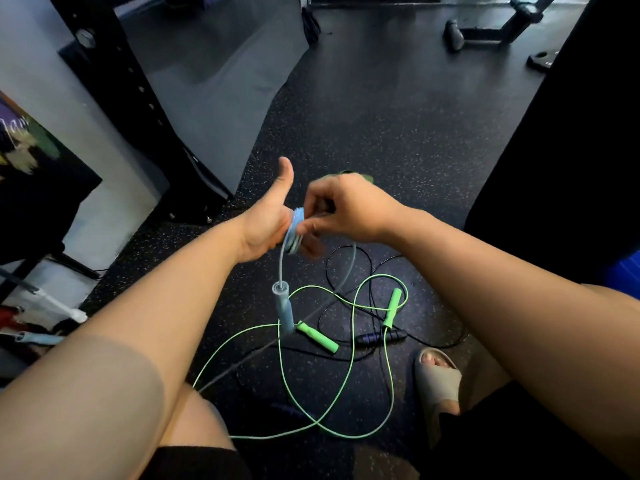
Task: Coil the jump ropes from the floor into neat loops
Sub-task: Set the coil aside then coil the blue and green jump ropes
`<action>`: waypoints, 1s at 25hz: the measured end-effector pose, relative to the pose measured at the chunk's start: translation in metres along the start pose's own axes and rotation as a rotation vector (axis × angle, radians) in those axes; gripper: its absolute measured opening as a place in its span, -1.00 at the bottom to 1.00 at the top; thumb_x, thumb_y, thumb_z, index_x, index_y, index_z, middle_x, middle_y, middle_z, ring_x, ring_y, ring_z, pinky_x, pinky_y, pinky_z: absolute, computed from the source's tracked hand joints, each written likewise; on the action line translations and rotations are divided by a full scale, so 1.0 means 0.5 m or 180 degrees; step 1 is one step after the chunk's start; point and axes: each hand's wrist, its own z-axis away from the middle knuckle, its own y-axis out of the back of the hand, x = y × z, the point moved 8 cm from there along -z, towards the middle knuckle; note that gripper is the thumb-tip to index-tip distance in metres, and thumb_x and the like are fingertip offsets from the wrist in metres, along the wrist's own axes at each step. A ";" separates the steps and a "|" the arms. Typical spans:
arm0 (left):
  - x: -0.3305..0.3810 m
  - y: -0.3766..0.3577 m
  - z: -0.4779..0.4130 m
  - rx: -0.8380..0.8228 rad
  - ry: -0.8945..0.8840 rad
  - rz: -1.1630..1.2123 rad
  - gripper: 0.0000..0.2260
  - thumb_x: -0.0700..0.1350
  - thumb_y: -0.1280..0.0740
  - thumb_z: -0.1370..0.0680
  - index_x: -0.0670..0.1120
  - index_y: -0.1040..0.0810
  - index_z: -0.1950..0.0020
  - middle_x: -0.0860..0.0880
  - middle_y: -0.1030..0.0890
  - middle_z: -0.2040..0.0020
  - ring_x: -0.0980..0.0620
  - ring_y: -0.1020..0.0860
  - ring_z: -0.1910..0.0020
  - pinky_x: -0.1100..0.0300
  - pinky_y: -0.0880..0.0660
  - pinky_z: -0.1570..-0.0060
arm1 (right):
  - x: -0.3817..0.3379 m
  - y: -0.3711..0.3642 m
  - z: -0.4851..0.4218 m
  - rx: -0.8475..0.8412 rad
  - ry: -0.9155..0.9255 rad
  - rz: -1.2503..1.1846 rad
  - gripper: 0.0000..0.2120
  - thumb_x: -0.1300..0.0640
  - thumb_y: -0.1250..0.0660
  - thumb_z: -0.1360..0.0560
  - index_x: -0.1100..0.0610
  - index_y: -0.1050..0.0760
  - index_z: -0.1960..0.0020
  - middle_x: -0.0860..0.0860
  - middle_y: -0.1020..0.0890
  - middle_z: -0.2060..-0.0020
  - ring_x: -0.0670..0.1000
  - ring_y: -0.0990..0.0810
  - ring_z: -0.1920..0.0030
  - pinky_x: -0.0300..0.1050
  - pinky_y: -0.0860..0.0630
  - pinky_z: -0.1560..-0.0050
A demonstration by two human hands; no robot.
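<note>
A light blue jump rope (295, 229) is wound in several turns around my left hand (266, 220), whose thumb points up. My right hand (341, 211) pinches the blue cord at the coil. One blue handle (283, 308) dangles below the coil on a short length of cord. A green jump rope (349, 368) lies in loose tangled loops on the floor, its two green handles (320, 337) (393, 306) near the middle. A black jump rope (379, 336) with a dark handle lies crossed under the green one.
Dark speckled rubber floor (398, 133) stretches ahead. A black rack post (114, 74) and a grey panel stand at left. Weight-bench feet (485, 29) sit at the far right. My sandalled foot (438, 375) rests beside the ropes. Another blue handle (40, 338) lies at the left edge.
</note>
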 end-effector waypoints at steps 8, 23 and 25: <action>0.035 -0.044 0.025 -0.0765 -0.0175 0.0943 0.07 0.65 0.36 -0.24 -0.25 -0.53 0.25 -0.14 -0.52 0.49 -0.16 -0.53 0.41 0.05 -0.54 0.07 | 0.042 -0.010 -0.001 -0.0140 -0.0037 -0.1394 -0.79 0.06 -0.41 -0.54 0.06 -0.43 0.18 -0.13 -0.48 0.42 -0.18 -0.33 0.40 -0.24 -0.30 0.36; 0.078 0.050 0.046 0.0141 -0.1333 0.3108 0.01 0.69 0.09 -0.27 -0.23 -0.56 0.10 -0.09 -0.55 0.27 -0.10 -0.56 0.25 0.12 -0.52 -0.02 | 0.081 -0.166 0.037 -0.0771 -0.1024 -0.2130 -0.89 0.21 -0.15 -0.68 0.08 -0.43 -0.03 0.04 -0.65 0.24 -0.05 -0.58 0.25 -0.17 -0.46 0.22; 0.076 0.062 0.047 0.0408 -0.1485 0.3162 0.01 0.66 0.08 -0.31 -0.25 -0.56 -0.01 -0.13 -0.61 0.15 -0.14 -0.65 0.14 0.04 -0.54 -0.15 | 0.069 -0.193 0.048 -0.1136 -0.1002 -0.2080 -0.86 0.26 -0.14 -0.68 0.10 -0.44 -0.07 0.05 -0.65 0.21 -0.07 -0.60 0.22 -0.21 -0.47 0.22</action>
